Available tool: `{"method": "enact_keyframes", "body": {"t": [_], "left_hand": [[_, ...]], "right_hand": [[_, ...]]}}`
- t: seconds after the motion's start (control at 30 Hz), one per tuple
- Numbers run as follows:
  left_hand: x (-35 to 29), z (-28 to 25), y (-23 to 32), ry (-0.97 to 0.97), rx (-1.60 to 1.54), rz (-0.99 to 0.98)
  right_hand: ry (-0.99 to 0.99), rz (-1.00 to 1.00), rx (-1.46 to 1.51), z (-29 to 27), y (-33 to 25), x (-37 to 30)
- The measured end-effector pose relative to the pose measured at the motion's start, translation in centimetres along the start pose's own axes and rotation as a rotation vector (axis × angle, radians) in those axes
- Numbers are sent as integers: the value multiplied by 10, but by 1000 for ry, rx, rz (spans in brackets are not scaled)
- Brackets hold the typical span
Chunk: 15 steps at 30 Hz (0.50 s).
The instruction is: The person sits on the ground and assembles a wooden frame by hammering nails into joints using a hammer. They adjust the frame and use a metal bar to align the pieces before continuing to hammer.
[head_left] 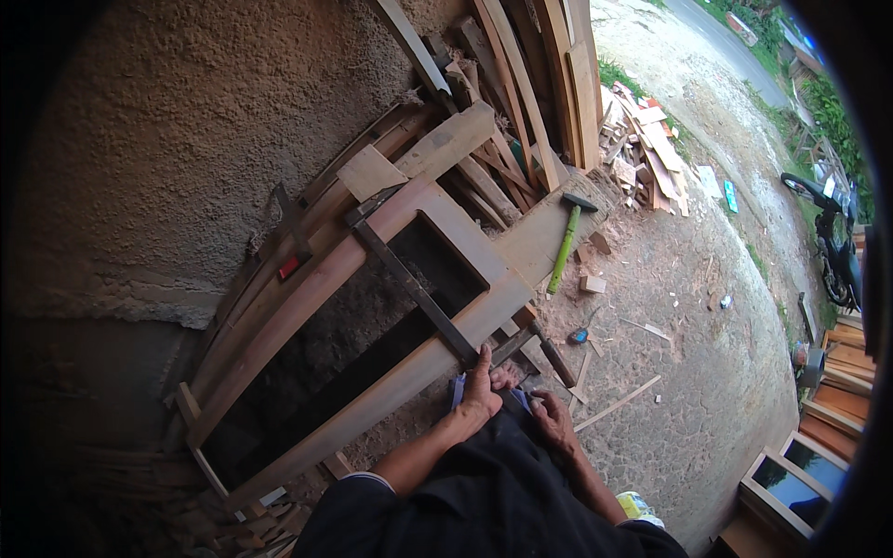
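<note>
Left fingers [483, 361] at near end of clamp [419, 295], beside wooden frame [372, 398]; right fingers [547, 406] curled, both holds unclear.

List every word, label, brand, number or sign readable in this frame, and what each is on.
None can be read.
Yellow-and-white item by the right forearm: any print is too blurred.
Blue-and-black object on the ground: too small to read.
Light-blue item by the scrap-wood pile: too small to read.
Wooden frame and metal clamp: no legible lettering.
</note>
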<state>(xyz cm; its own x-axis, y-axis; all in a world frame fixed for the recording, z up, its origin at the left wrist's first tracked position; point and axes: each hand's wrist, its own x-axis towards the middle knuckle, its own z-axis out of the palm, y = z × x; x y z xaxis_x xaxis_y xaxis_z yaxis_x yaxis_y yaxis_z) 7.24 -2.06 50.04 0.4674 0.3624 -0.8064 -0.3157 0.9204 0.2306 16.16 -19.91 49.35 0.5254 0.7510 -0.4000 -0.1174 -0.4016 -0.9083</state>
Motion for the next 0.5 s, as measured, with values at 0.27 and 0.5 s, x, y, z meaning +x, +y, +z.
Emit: {"method": "enact_keyframes", "body": {"t": [0.27,0.5], "left_hand": [[-7,6,2,-3,15,42],[-4,5,3,-13,-22,4]], "right_hand": [[450,-56,462,-4,24,25],[189,190,889,-34,23,31]]}}
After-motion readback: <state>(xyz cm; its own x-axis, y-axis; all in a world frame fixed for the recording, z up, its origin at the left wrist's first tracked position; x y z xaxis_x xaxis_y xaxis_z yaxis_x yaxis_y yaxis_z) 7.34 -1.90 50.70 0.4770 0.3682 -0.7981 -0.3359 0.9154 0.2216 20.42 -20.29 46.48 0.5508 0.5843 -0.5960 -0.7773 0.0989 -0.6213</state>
